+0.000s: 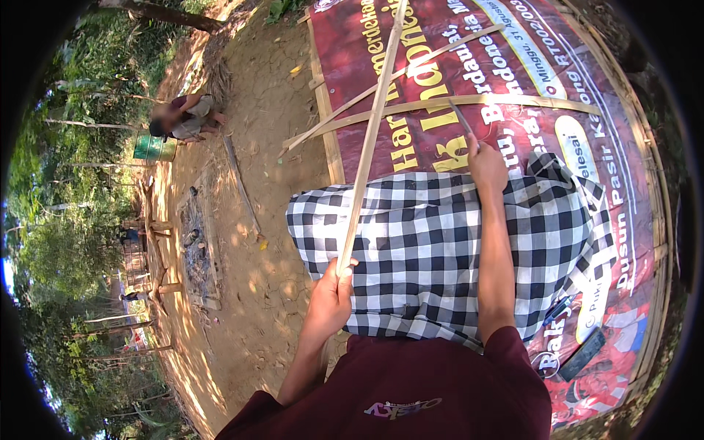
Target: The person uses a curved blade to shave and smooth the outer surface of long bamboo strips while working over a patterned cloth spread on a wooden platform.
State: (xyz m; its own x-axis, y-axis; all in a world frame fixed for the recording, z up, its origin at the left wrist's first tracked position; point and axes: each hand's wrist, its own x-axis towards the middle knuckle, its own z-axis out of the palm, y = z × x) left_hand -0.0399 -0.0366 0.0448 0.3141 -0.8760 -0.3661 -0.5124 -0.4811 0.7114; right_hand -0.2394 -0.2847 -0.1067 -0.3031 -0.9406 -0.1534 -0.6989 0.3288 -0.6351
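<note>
My left hand (331, 290) grips the near end of a long thin bamboo strip (370, 139) that runs up and away over my lap. My right hand (486, 165) is stretched forward and closed on the handle of a knife (461, 117), whose blade points at a second bamboo strip (469, 103) lying crosswise. A third strip (396, 77) crosses diagonally. A black-and-white checked cloth (425, 249) covers my legs, under both arms.
I sit on a red printed banner (587, 88) spread over a bamboo-framed platform (326, 125). A dark phone-like object (583, 353) lies at my right. Bare dirt ground (257, 279) lies left, with a crouching person (183, 116), wooden posts (154, 242) and trees.
</note>
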